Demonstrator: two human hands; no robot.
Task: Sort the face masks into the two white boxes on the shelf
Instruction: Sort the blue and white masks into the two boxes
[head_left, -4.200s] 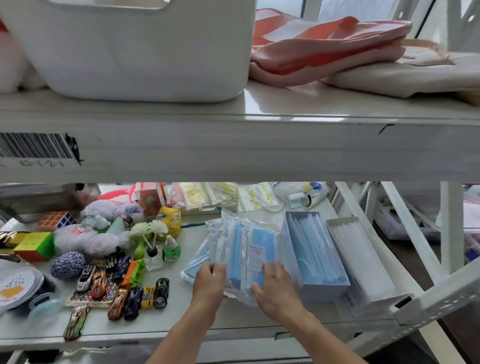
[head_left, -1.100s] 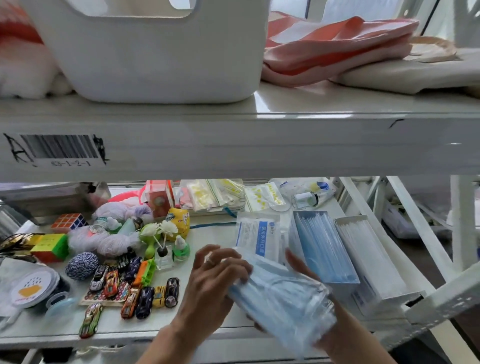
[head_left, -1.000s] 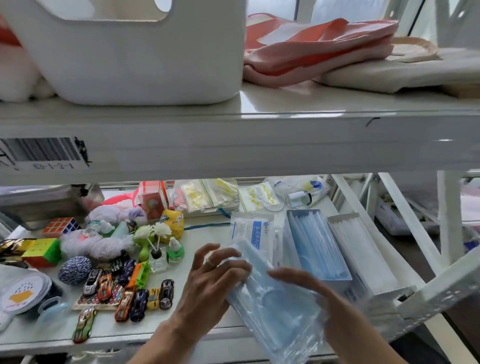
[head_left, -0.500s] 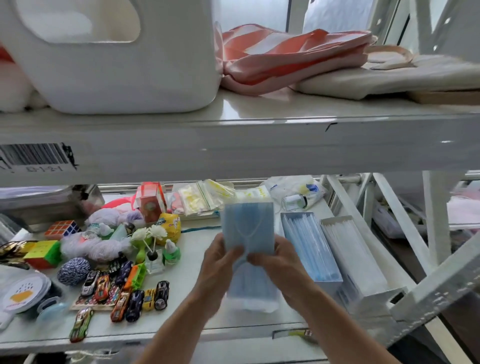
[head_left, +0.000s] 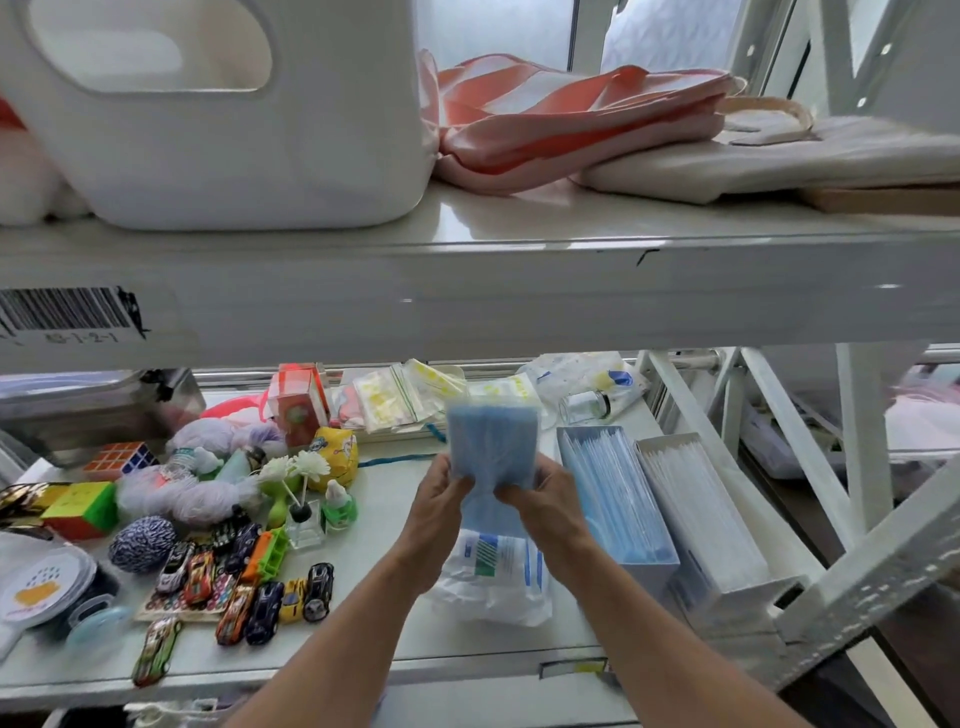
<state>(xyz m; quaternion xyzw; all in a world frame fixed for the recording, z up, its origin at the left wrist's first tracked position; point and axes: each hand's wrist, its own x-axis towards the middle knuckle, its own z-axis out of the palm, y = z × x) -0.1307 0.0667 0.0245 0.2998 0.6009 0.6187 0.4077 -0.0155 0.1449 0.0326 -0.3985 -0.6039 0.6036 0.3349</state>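
Masks (head_left: 492, 441) between both hands, above shelf (head_left: 384, 519)

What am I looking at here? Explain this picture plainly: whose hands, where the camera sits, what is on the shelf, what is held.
No machine here: a person works bare-handed, filmed by a camera worn on their head, looking down. The left hand and right hand together hold up a clear bag of blue masks. Beside them on the lower shelf stand two open white boxes, one of blue masks, one of white masks. Another mask packet lies beneath the hands. To the left lie toy cars and puzzle cubes.
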